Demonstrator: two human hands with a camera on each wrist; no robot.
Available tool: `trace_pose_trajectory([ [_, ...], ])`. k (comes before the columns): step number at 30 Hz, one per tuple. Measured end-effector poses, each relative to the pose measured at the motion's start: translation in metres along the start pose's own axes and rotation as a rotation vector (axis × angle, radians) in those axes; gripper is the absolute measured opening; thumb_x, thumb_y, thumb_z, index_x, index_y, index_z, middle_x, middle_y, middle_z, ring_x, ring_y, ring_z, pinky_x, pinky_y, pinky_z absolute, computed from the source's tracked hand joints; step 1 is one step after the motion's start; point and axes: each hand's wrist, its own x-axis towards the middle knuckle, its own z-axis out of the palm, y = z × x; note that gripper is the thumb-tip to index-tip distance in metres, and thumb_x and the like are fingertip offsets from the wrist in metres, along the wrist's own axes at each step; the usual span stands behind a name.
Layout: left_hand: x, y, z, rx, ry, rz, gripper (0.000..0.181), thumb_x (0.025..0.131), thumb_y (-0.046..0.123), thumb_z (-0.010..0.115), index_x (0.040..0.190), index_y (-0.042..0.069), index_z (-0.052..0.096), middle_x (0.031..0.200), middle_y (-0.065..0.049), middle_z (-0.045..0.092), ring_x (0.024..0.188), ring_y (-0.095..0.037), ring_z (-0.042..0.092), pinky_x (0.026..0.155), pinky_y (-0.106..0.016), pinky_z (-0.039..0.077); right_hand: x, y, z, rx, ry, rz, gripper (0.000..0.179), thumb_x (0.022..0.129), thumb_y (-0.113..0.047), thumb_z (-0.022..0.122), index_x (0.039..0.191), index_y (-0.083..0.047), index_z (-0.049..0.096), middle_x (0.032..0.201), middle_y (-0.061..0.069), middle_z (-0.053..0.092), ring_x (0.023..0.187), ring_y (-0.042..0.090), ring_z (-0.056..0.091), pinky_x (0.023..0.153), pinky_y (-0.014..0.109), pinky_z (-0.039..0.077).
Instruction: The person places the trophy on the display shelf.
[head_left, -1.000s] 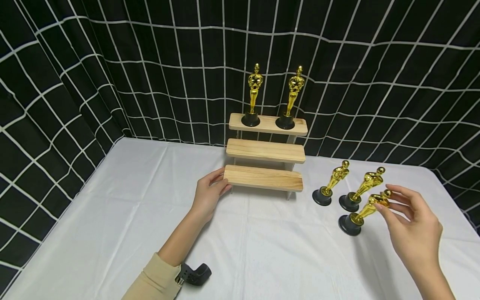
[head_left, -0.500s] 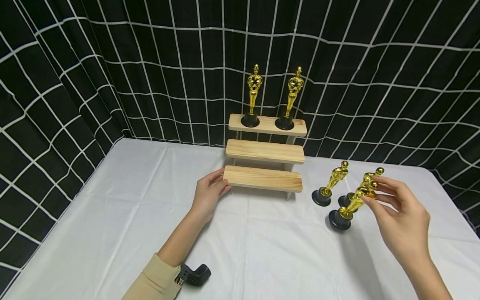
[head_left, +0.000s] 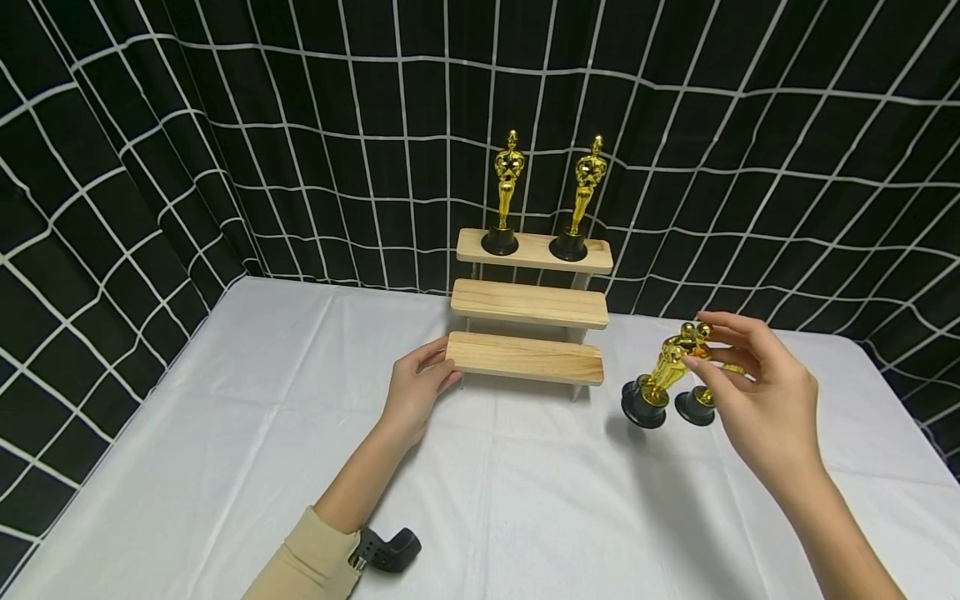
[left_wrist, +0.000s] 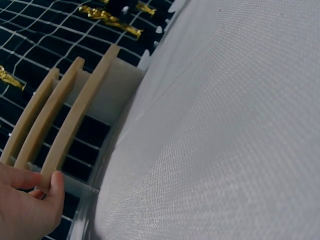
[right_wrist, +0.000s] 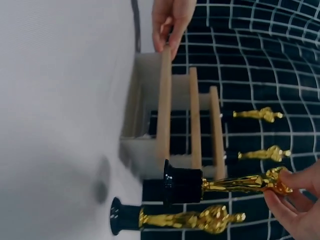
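My right hand [head_left: 768, 404] pinches a gold trophy statuette [right_wrist: 235, 184] with a round black base by its upper body. The statuette tilts, its shadow apart from it on the cloth. In the head view it overlaps a standing statuette [head_left: 688, 331]; another statuette [head_left: 697, 407] stands partly hidden behind my right fingers. My left hand [head_left: 422, 387] grips the left end of the lowest board [head_left: 525, 357] of a three-step wooden stand, thumb and fingers around the edge in the left wrist view. On the top board [head_left: 536, 247] stand two statuettes, a left one [head_left: 507, 179] and a right one [head_left: 587, 183].
The middle board [head_left: 530, 302] bears nothing. White cloth [head_left: 360, 517] covers the table, and a black curtain with white grid lines [head_left: 337, 167] hangs behind and at the left. A black strap device [head_left: 392, 550] sits on my left wrist.
My right hand has lifted the front statuette and carried it left and toward the stand, across the other standing ones. My left hand has kept its hold on the lowest board.
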Motion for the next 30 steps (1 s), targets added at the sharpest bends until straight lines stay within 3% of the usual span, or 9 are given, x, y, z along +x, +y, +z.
trace_pose_trajectory([
  [6,0.0,0.0,0.0,0.002,-0.012,0.006,0.044,0.106,-0.006,0.052,0.15,-0.009,0.05,0.139,-0.029,0.055,0.122,-0.032,0.064,0.103,-0.023,0.061,0.016,-0.016,0.011,0.03,-0.047,-0.021,0.049,0.087,0.016,0.077,0.133,0.003,0.066,0.118,0.012,0.07,0.095,-0.017,0.059,0.083,-0.003,0.053],
  [9,0.0,0.0,0.0,0.002,-0.011,0.009,0.044,0.106,-0.006,0.053,0.149,-0.01,0.051,0.138,-0.029,0.056,0.12,-0.03,0.065,0.103,-0.023,0.061,0.024,-0.025,0.017,0.042,-0.065,-0.043,0.047,0.088,0.017,0.075,0.133,0.005,0.065,0.12,0.023,0.07,0.094,-0.016,0.059,0.083,-0.003,0.052],
  [14,-0.001,0.001,0.0,0.004,-0.009,0.009,0.044,0.106,-0.006,0.052,0.149,-0.01,0.05,0.139,-0.029,0.056,0.12,-0.031,0.065,0.102,-0.023,0.061,0.039,-0.038,0.03,0.056,-0.093,-0.06,0.044,0.09,0.012,0.076,0.132,0.002,0.066,0.121,0.023,0.071,0.093,-0.015,0.059,0.082,-0.004,0.052],
  [17,-0.001,0.001,0.0,0.003,-0.009,0.006,0.044,0.106,-0.006,0.052,0.15,-0.01,0.05,0.139,-0.029,0.055,0.121,-0.031,0.064,0.102,-0.023,0.061,0.048,-0.045,0.039,0.079,-0.122,-0.056,0.044,0.092,0.009,0.076,0.134,0.001,0.065,0.123,0.023,0.07,0.1,0.004,0.069,0.082,-0.004,0.051],
  [21,-0.002,0.001,0.0,-0.003,-0.008,0.007,0.044,0.105,-0.006,0.052,0.149,-0.01,0.05,0.139,-0.03,0.055,0.12,-0.031,0.064,0.102,-0.023,0.062,0.059,-0.053,0.051,0.112,-0.151,-0.051,0.043,0.094,0.007,0.075,0.136,0.0,0.064,0.125,0.021,0.07,0.105,0.026,0.071,0.083,-0.003,0.053],
  [30,-0.001,0.001,0.0,0.0,-0.005,0.003,0.045,0.105,-0.007,0.052,0.149,-0.01,0.05,0.139,-0.029,0.055,0.119,-0.031,0.065,0.102,-0.022,0.062,0.085,-0.068,0.073,0.136,-0.175,-0.085,0.041,0.095,0.009,0.073,0.135,0.002,0.063,0.122,0.022,0.07,0.106,0.033,0.071,0.076,0.0,0.054],
])
